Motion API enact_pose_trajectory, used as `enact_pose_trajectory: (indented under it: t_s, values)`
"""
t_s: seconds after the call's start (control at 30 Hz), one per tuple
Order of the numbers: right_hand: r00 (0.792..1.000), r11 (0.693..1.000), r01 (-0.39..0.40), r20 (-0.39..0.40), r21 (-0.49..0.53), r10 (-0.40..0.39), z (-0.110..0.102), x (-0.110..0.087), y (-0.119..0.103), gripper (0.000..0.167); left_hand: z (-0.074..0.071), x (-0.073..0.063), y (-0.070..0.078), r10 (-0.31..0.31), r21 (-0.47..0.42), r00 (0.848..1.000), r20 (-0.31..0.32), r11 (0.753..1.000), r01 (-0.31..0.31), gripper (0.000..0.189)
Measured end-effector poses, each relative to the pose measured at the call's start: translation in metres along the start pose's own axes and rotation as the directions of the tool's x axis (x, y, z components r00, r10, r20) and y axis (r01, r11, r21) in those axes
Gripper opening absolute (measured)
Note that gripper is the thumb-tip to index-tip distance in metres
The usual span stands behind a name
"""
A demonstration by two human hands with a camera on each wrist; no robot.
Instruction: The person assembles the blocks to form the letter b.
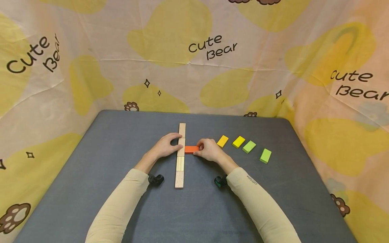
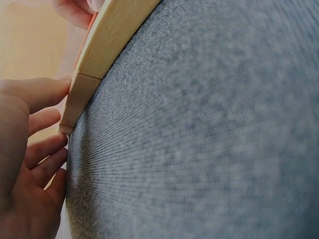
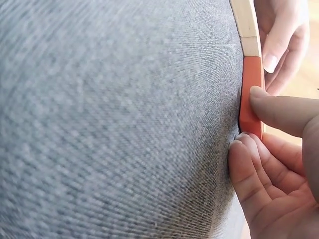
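Note:
A straight row of pale wooden blocks [image 1: 180,163] lies end to end on the table, running away from the person. Against its right side, at a right angle, lies an orange block [image 1: 190,150]. My right hand [image 1: 209,149] pinches the outer end of that orange block; in the right wrist view the thumb [image 3: 266,102] presses its long side while the fingers are at its end. My left hand [image 1: 166,145] touches the left side of the row with thumb and fingers spread along it. Seen from the left wrist, the fingertips meet the wooden blocks [image 2: 107,42] at their edge.
Right of the right hand lie an amber block [image 1: 223,141], a yellow block [image 1: 238,142] and two green blocks [image 1: 249,146], spaced apart. The grey cloth-covered table [image 1: 91,195] ends at a patterned fabric backdrop [image 1: 170,84] behind and at both sides.

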State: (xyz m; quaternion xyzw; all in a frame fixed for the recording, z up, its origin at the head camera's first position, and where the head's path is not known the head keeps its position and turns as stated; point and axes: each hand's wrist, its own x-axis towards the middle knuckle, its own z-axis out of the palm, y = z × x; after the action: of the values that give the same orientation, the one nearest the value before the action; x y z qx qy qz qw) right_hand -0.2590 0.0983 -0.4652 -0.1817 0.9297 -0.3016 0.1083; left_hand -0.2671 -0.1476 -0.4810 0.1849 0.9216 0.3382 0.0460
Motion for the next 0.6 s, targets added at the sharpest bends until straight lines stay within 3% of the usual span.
enact_pose_trajectory:
  t_s: [0.6]
  values:
    - [1.000,1.000,-0.009,-0.018,-0.029,0.008,0.0011,-0.0003,-0.0037,0.033,0.0004,-0.0002,-0.0014,-0.005,0.010,1.000,0.013,1.000,0.005,0.057]
